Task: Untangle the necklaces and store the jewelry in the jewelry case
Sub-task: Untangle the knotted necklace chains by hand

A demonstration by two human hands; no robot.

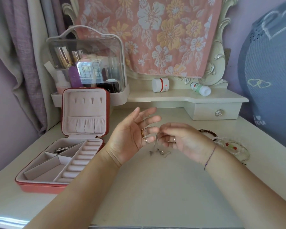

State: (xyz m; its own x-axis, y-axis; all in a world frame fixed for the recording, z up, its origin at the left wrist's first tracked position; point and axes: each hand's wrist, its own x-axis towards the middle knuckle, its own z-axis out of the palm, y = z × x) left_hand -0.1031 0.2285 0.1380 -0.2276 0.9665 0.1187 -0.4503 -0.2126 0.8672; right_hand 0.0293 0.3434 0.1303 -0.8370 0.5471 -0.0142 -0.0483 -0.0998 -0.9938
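left hand (130, 138) spread open under thin necklace (144, 129); right hand (180, 138) pinches it (jewelry case (40, 189) open).

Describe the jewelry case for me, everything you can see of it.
The jewelry case lies open at the left of the white table. Its shell is coral pink, its lining pale pink and velvety. The lid stands upright, with four small notches above a gathered pocket. The base has a column of ring rolls on its right and angled compartments on its left; the farthest holds a silvery piece, the others look empty.
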